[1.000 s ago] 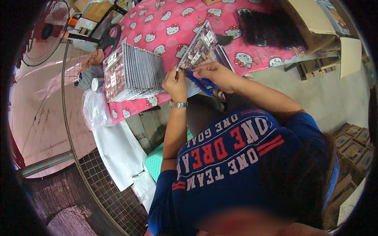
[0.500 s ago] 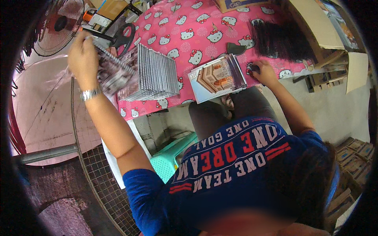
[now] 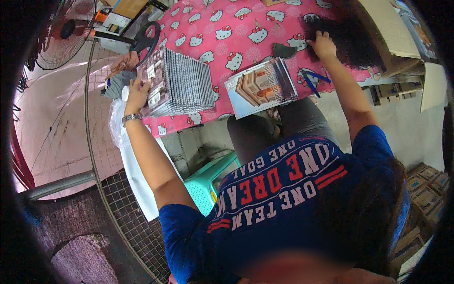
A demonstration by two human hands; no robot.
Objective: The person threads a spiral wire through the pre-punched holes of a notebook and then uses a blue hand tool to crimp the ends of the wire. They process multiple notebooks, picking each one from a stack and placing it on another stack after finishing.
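Resting: L hand (image 3: 137,92) on packet stack (image 3: 177,87), R hand (image 3: 323,45) on dark pile (image 3: 350,40).

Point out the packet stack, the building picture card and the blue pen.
packet stack (image 3: 182,85), head view, on the ribbed top edges of the packets.
building picture card (image 3: 261,87), head view, on the printed building at its middle.
blue pen (image 3: 312,81), head view, on the blue part just right of the card.

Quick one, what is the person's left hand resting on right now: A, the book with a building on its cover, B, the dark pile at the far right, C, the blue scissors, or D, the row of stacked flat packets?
D: the left hand lies on the end of the row of stacked flat packets, while the right hand reaches the dark pile.
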